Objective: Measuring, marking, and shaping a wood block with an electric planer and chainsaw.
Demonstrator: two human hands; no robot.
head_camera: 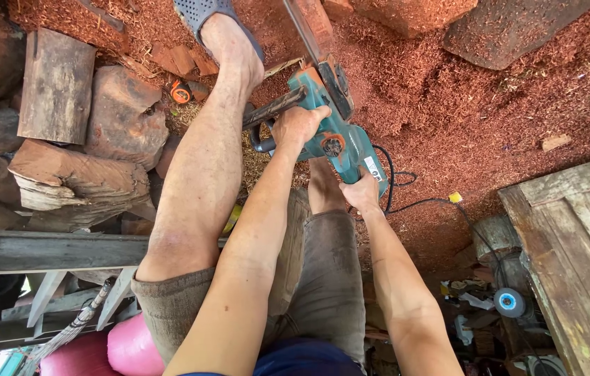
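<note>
The teal electric chainsaw (pixel 333 132) lies with its long axis running away from the person — guide bar pointing up and away toward the red wood block (pixel 312 21), rear handle toward the body. The left hand (pixel 300 124) is clenched around the saw's front handle bar; the right hand (pixel 363 191) grips its rear handle. A black power cord (pixel 406 202) trails from the saw's rear across the red sawdust (pixel 462 118).

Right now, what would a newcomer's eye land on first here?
The teal chainsaw at centre, gripped by both hands: the left hand on its front handle, the right hand at its rear. Around it, red sawdust blankets the ground, and a raised bare leg reaches toward cut logs stacked at left.
</note>
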